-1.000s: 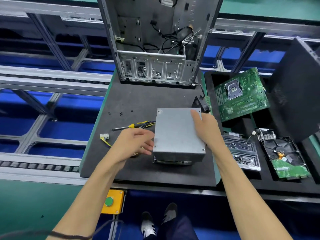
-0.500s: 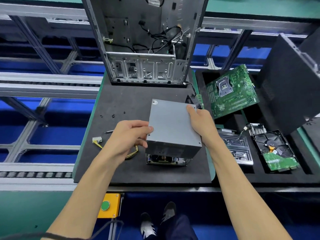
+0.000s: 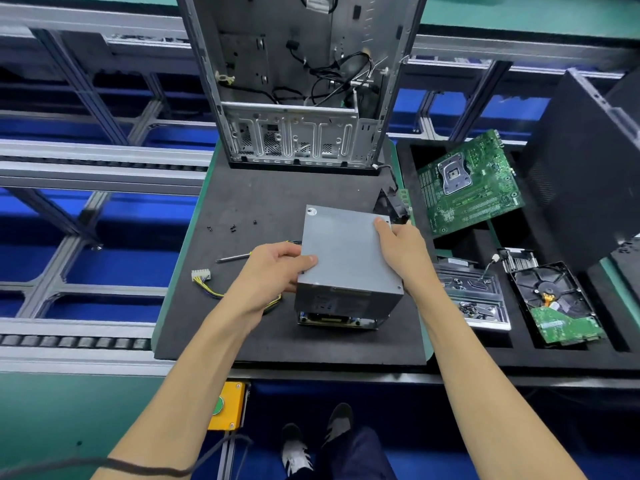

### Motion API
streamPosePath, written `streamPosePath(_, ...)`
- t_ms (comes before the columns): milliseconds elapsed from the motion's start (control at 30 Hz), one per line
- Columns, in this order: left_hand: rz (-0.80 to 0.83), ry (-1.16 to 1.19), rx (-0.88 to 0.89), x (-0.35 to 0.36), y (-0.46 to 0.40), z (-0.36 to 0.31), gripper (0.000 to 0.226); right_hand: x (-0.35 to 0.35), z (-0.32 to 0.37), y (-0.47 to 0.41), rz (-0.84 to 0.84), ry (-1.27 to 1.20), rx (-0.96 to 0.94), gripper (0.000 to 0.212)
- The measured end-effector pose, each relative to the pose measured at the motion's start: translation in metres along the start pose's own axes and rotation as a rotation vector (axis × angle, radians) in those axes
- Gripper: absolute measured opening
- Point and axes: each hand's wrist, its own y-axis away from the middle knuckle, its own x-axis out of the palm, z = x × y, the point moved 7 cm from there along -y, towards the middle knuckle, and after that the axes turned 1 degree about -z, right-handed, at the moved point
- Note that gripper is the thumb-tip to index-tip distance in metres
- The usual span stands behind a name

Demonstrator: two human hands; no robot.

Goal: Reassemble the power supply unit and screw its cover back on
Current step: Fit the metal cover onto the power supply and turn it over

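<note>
Grey sheet metal fills the middle of the frame: the cover (image 3: 348,252) sits over the base (image 3: 337,318), whose dark lower edge and circuitry show at the near side below the cover's front face. Both rest on the black mat (image 3: 263,199) at centre, below the open case (image 3: 298,81) at top centre. The left hand (image 3: 273,271) grasps the cover's left edge, thumb on top and fingers curled down the side; the right hand (image 3: 403,251) grasps the right edge, index finger lying along the top toward the far right corner. The cover looks raised at the near end, not yet seated, so my guess is that the step in hand is lowering it squarely onto the base. Its long axis runs away from the person, and the hands sit on opposite long sides, so a straight downward press would likely close the gap. Wires (image 3: 207,289) with a white plug trail out to the left, under the left wrist, and could be pinched. The screwdriver (image 3: 232,258) lies just left of the left hand, which is the nearer one; small black screws (image 3: 232,229) lie on the mat above it.
</note>
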Motion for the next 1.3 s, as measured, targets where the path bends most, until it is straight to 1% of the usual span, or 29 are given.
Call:
streamPosePath(233,0.026,0.018,-0.002,0.005,0.003,0.0,0.006,-0.001,-0.004,0.008,-0.079,0.116,-0.021,0.047)
streamPosePath(367,0.025,0.033,-0.011,0.005,0.003,-0.001,0.008,-0.002,-0.002,0.005,-0.091,0.121,-0.038,0.047)
streamPosePath(600,0.018,0.029,-0.016,0.005,0.002,0.001,0.013,0.001,-0.001,-0.001,-0.059,0.133,-0.03,0.047)
streamPosePath(700,0.012,0.016,0.011,0.005,0.003,0.002,0.017,0.001,-0.001,-0.003,-0.039,0.148,-0.024,0.046)
streamPosePath(767,0.003,-0.057,0.064,0.001,0.005,0.002,0.025,0.001,-0.001,-0.003,-0.032,0.155,-0.031,0.047)
streamPosePath(833,0.031,-0.218,0.115,-0.005,0.01,0.005,0.031,0.001,-0.001,-0.003,-0.027,0.162,-0.035,0.047)
streamPosePath(900,0.096,-0.402,0.146,-0.012,0.015,0.012,0.035,0.001,-0.001,-0.004,-0.02,0.166,-0.037,0.047)
streamPosePath(967,0.175,-0.538,0.183,-0.018,0.02,0.017,0.03,0.002,-0.001,-0.005,-0.009,0.171,-0.038,0.046)
streamPosePath(1033,0.216,-0.635,0.234,-0.021,0.024,0.019,0.012,0.002,-0.001,-0.006,0.005,0.186,-0.039,0.046)
streamPosePath(1133,0.214,-0.731,0.39,-0.018,0.027,0.015,0.013,0.001,-0.001,-0.006,0.006,0.19,-0.042,0.046)
streamPosePath(1200,0.189,-0.786,0.502,-0.014,0.027,0.011,0.009,0.002,-0.001,-0.006,0.006,0.18,-0.042,0.046)
streamPosePath(1233,0.177,-0.807,0.506,-0.014,0.026,0.012,0.008,0.002,-0.002,-0.006,0.007,0.172,-0.043,0.046)
streamPosePath(1300,0.161,-0.82,0.427,-0.017,0.021,0.019,0.01,0.001,-0.001,-0.007,0.009,0.165,-0.042,0.046)
